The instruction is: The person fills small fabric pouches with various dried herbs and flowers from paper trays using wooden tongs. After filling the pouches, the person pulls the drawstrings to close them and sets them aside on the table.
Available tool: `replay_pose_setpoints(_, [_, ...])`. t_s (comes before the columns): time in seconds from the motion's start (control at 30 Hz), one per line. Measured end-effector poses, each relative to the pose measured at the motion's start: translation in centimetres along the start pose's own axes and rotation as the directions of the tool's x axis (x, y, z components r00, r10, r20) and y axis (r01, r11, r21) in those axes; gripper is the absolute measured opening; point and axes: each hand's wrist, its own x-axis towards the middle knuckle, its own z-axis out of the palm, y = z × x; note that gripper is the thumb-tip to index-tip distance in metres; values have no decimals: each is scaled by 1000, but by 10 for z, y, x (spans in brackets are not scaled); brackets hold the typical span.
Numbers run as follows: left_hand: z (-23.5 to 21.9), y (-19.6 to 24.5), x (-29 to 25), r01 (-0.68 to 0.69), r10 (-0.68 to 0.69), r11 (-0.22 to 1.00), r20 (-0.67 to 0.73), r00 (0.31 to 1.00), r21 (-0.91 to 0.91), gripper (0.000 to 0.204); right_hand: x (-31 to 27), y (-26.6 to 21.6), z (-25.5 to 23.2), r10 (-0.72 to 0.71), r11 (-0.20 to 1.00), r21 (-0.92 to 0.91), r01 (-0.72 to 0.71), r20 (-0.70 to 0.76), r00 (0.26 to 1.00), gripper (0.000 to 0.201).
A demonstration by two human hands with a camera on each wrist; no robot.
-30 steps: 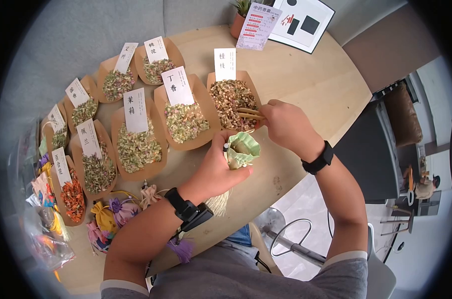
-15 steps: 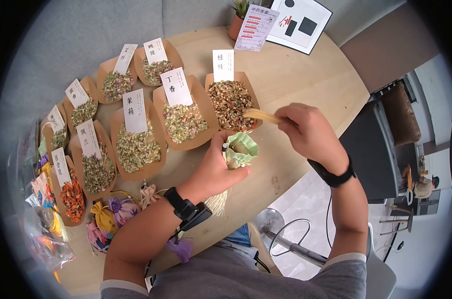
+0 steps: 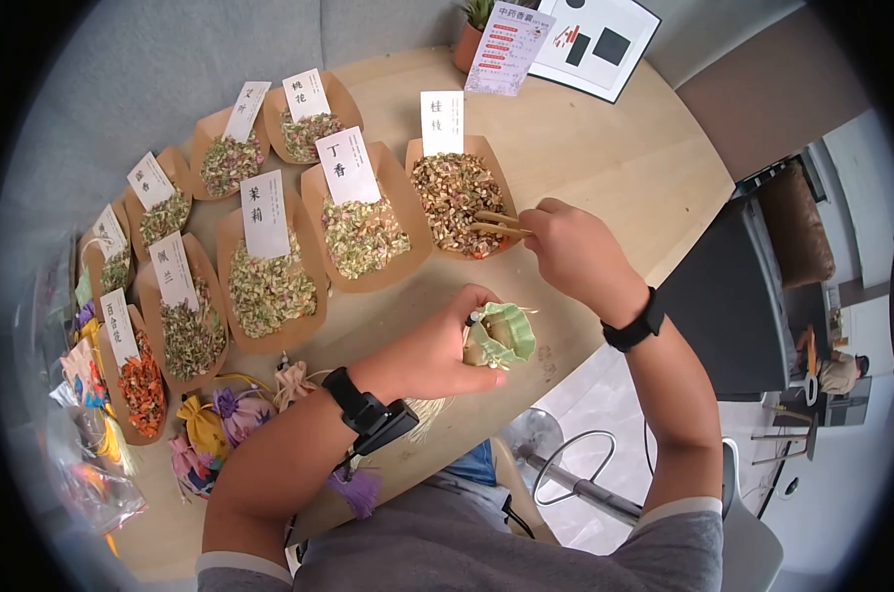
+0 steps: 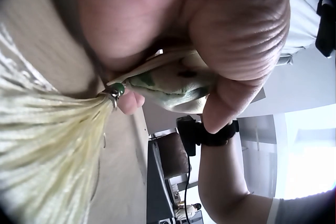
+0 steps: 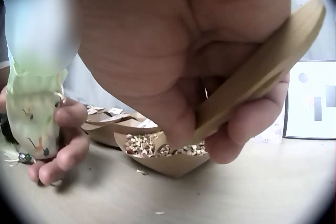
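Observation:
In the head view my left hand [image 3: 432, 345] grips a pale green drawstring pouch [image 3: 501, 340], its gathered mouth spread and facing up. A cream tassel [image 4: 58, 145] hangs from the pouch, large in the left wrist view. My right hand [image 3: 580, 261] pinches wooden tongs [image 3: 503, 225], whose two tips reach into dried, chopped brown herbs [image 3: 452, 197]. Those herbs lie in a brown paper tray [image 3: 483, 148] with a white label card [image 3: 442, 123] at its back. The right wrist view shows printed figures on the pouch [image 5: 37, 129] and the tongs [image 5: 252, 77] between thumb and fingers.
Several more labelled trays of dried herbs and petals stand leftward, the nearest being a greenish one [image 3: 407, 183]. Small pouches [image 3: 245, 414] lie near my left forearm. A potted plant [image 3: 468, 47], leaflet [image 3: 511, 44] and framed picture [image 3: 600, 44] stand at the table's back.
My right hand drew the tongs back from the tray, then returned them into the herbs. My left hand has shifted the pouch slightly right and toward my body, away from the tray.

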Motion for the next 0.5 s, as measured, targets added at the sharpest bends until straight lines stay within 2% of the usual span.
replay_pose_setpoints(0.1, [-2,3,-1,-12,12,1000,-4,1000,-21,72,8,1,11,-20,998,-66,20,-5,1000,12])
replay_pose_setpoints(0.17, [-3,9,-3,-18,9,991,66,998,134,70,10,2,14,-29,998,-49,29,-8,1000,14])
replay_pose_setpoints(0.3, [-3,3,-3,1,-14,996,136,991,91,69,8,3,9,15,1000,-27,-15,5,1000,16])
replay_pose_setpoints(0.33, [-3,1,-3,-32,14,995,182,983,95,68,6,3,6,16,1000,-27,-16,9,1000,16])
replay_pose_setpoints(0.4, [-3,3,-3,-64,41,993,228,973,95,68,3,2,-1,13,996,94,-8,-61,998,17])
replay_pose_setpoints(0.47, [-4,15,-5,19,-51,992,269,962,121,67,-4,-1,-15,23,989,150,-13,-67,997,17])
replay_pose_setpoints(0.5, [-4,16,-5,19,-51,993,270,961,120,67,-8,-3,-24,32,979,205,-16,-75,997,18])
